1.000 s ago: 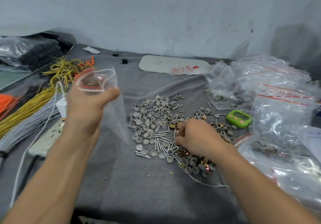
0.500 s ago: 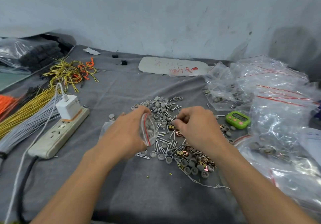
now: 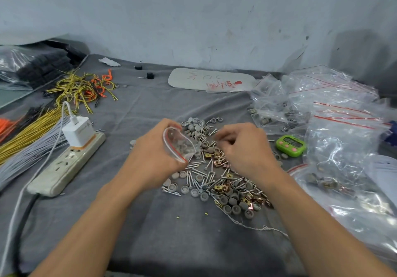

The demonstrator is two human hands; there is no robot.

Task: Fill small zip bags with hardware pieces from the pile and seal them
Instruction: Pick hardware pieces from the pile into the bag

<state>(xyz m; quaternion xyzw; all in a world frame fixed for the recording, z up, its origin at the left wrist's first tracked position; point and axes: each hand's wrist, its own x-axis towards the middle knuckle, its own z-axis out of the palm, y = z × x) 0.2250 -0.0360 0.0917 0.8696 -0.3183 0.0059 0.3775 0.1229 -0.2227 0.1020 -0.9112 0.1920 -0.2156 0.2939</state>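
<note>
- Grey cloth (image 3: 171,244) covers your bench.
- Your left hand (image 3: 152,160) grips the bag (image 3: 179,145), mouth gaping, over the pile (image 3: 217,182).
- Your right hand (image 3: 249,152) curls beside the bag; whether it pinches a piece, I can't tell.

One wide-angle camera sits on the person's head, looking forward and down at the table (image 3: 189,246) from close range, with the wall (image 3: 193,19) filling the top.
</note>
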